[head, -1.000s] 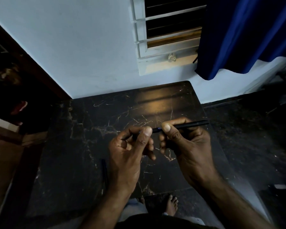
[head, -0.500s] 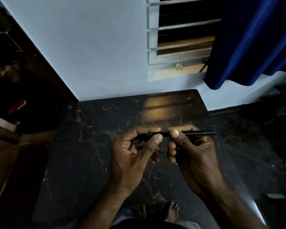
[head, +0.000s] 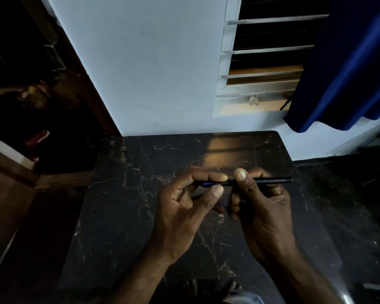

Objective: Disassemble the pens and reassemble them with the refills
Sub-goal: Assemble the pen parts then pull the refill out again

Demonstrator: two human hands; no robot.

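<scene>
Your right grip (head: 263, 207) wraps pen barrel (head: 270, 180), tail toward 3 o'clock, as anchor | left grip (head: 184, 207) pinches blue front end (head: 208, 183) at 9 o'clock, likely for twisting.

Black pen barrel (head: 270, 180), seemingly blue part (head: 208, 183) beside it, black gold-veined marble table (head: 127, 216), blue curtain (head: 347, 62), pale wall (head: 151, 62)

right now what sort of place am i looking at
Probably a room in a home: a dark marble-patterned table against a pale wall, a barred window and a blue curtain.
</scene>
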